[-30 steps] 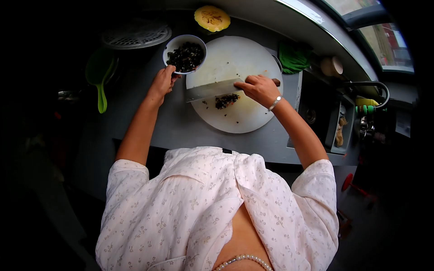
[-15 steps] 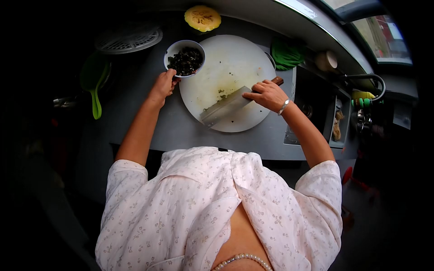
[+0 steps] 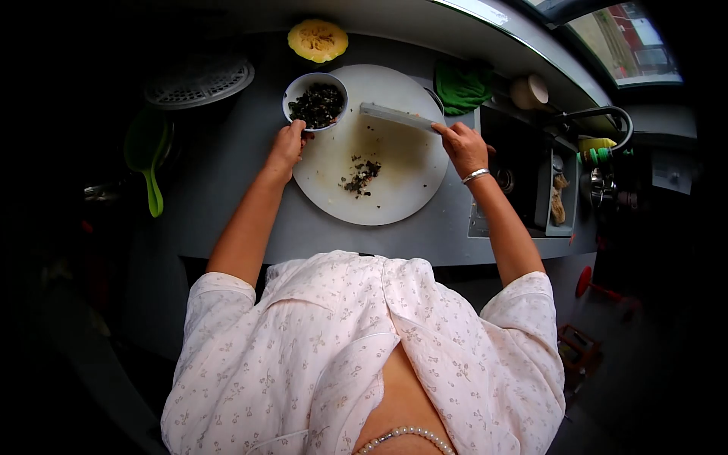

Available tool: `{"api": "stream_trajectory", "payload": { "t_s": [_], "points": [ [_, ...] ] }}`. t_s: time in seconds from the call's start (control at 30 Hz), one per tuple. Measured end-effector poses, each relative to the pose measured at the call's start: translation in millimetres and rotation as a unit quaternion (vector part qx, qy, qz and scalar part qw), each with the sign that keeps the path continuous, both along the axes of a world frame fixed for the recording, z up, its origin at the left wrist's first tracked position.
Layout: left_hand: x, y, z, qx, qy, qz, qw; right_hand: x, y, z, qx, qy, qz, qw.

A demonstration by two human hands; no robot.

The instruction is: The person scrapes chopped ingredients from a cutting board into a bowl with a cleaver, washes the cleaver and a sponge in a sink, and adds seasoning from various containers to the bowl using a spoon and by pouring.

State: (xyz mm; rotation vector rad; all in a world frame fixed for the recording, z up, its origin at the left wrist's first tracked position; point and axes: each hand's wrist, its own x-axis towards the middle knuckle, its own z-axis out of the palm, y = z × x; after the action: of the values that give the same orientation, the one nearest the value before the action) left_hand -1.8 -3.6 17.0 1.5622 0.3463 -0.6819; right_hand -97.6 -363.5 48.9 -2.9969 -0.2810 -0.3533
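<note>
My left hand [image 3: 289, 146] is closed on the near rim of a white bowl [image 3: 291, 89], which holds dark chopped greens [image 3: 318, 105]. The bowl is at the upper left edge of a round white cutting board [image 3: 326, 186]. In my right hand [image 3: 462, 148] is a cleaver [image 3: 398, 116], its wide blade over the upper part of the board and tilted nearly edge-on to me. My fingers hide most of its handle. A small heap of dark chopped bits [image 3: 361, 176] lies on the board's lower middle, with a few scraps around it.
Behind the board sits a halved yellow squash [image 3: 318, 40]. A grey perforated rack [image 3: 199, 82] and a green strainer [image 3: 154, 178] are on the left. To the right are a green cloth [image 3: 462, 87], a sink [image 3: 523, 178] and a faucet [image 3: 626, 125].
The cleaver has risen off the lower board and swung up toward its far side, its blade turned on edge. A heap of chopped bits now shows below it. My left hand still grips the bowl.
</note>
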Motion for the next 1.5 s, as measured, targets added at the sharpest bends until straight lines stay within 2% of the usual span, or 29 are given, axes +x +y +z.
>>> {"api": "stream_trajectory", "payload": {
  "t_s": [0.1,0.37,0.6,0.7,0.77,0.8,0.87,0.93,1.0,1.1,1.27,1.5],
  "points": [
    [3,0,-6,-0.008,-0.003,0.004,1.0,-4,16,-11,-0.032,-0.023,0.006,0.999],
    [4,1,-14,-0.015,0.015,0.005,1.0,-63,58,-14,-0.001,-0.001,0.077,0.997],
    [0,-5,-23,-0.027,0.009,0.004,1.0,-102,77,3,-0.001,0.027,0.065,0.997],
    [-2,-3,-26,-0.034,0.022,-0.001,0.999,-112,81,11,0.067,0.057,0.021,0.996],
    [-6,-5,-27,-0.033,0.011,-0.004,0.999,-118,76,22,0.196,0.117,-0.081,0.97],
    [-6,-4,-23,-0.033,0.007,-0.006,0.999,-118,73,22,0.196,0.113,-0.083,0.971],
    [-10,-4,-17,-0.026,-0.005,-0.016,1.0,-110,60,20,0.209,0.102,-0.162,0.959],
    [-14,-2,-14,-0.03,0.006,-0.01,0.999,-98,53,17,0.192,0.083,-0.176,0.962],
    [-23,-1,-11,-0.037,0.016,0.001,0.999,-79,45,17,0.13,0.045,-0.188,0.972],
    [-42,1,-9,-0.082,-0.011,0.011,0.996,-48,37,10,0.118,0.034,-0.175,0.977],
    [-73,14,-2,-0.091,-0.024,0.02,0.995,-19,32,-7,0.088,0.039,-0.127,0.987],
    [-96,20,-10,-0.062,-0.038,0.025,0.997,-64,47,-4,0.036,0.008,-0.002,0.999]
  ]
}}
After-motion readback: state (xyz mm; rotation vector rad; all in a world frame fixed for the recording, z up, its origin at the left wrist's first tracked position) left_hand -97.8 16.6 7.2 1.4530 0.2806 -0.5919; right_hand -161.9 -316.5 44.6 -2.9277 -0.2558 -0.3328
